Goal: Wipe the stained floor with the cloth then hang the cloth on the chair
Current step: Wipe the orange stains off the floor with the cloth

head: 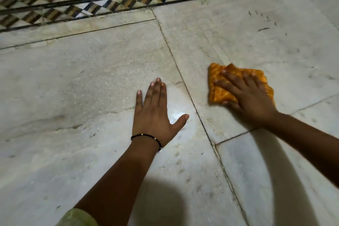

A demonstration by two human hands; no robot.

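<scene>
Pale marble floor: right hand pressed flat, fingers spread, on the folded orange cloth, its long axis running away toward the patterned border; left hand flat, empty, beside a grout seam; bare slabs surround both.
</scene>
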